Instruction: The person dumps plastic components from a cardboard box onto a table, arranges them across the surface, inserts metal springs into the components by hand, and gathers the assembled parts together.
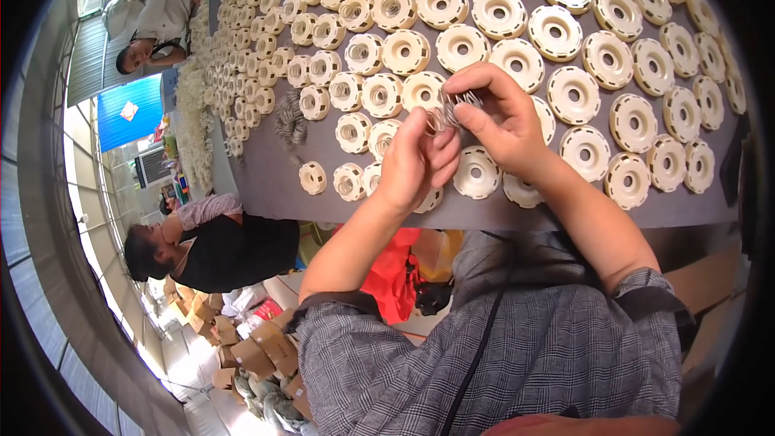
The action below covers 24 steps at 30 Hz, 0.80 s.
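Metal coil springs [450, 110] are between my two hands, just above the table. My left hand [417, 157] has its fingers curled around one side of them. On the other side, my right hand [500, 117] pinches the coils between thumb and fingers. Directly beyond my fingers lies a cream ring-shaped plastic part [423, 91] with notches round its rim. To the left, several similar parts hold a coil spring inside, such as the cream part with a spring [381, 95]. The parts to the right, like this cream wheel [573, 94], show only a round centre hole.
Rows of the cream parts cover the dark table [278, 186]. A heap of grey springs [291, 119] lies at the left. Two people [218, 250] are along the left side. Cardboard boxes [270, 347] and a red bag [390, 278] are below the table's edge.
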### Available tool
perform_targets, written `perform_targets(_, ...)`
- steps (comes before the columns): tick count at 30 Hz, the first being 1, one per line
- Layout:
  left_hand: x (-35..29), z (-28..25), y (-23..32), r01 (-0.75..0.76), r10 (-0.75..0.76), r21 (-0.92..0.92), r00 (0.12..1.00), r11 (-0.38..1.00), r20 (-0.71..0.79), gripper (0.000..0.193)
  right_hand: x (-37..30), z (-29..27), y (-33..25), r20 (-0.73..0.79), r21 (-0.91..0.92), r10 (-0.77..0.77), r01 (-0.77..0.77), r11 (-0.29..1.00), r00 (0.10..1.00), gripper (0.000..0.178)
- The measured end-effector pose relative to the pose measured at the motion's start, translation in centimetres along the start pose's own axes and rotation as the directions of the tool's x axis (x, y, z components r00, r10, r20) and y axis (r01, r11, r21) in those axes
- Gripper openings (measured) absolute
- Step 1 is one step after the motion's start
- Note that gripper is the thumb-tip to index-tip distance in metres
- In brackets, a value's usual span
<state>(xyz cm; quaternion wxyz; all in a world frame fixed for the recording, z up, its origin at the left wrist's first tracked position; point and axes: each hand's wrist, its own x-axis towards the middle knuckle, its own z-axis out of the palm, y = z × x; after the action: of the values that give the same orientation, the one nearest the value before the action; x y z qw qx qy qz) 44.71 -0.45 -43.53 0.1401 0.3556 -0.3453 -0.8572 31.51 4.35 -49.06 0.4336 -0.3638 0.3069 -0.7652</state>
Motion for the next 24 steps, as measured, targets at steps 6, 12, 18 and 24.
perform_targets(6, 0.7, -0.2, -0.4, 0.282, -0.199, -0.345, 0.946, 0.895, 0.257, 0.048, -0.2, -0.2, 0.3, 0.001, -0.113, -0.167, 0.166, 0.980, 0.986, 0.018)
perform_targets(12, 0.5, 0.6, -0.2, -0.227, 0.343, 0.496, 0.926, 0.838, -0.156, 0.032, 0.5, -0.1, -0.6, -0.132, 0.051, -0.006, 0.013, 0.999, 0.991, 0.017)
perform_targets(18, 0.2, 0.2, 0.5, -0.303, 0.608, 0.945, 0.776, 0.126, 0.168, 0.026, 0.1, -0.2, 0.2, -0.020, 0.006, 0.092, -0.092, 0.996, 0.996, 0.017)
perform_targets(24, 0.0, -0.1, 0.1, -0.160, 0.246, 0.549, 0.966, 0.820, -0.086, 0.022, 0.3, -0.4, 0.7, 0.027, -0.178, -0.173, 0.175, 0.968, 0.985, 0.018)
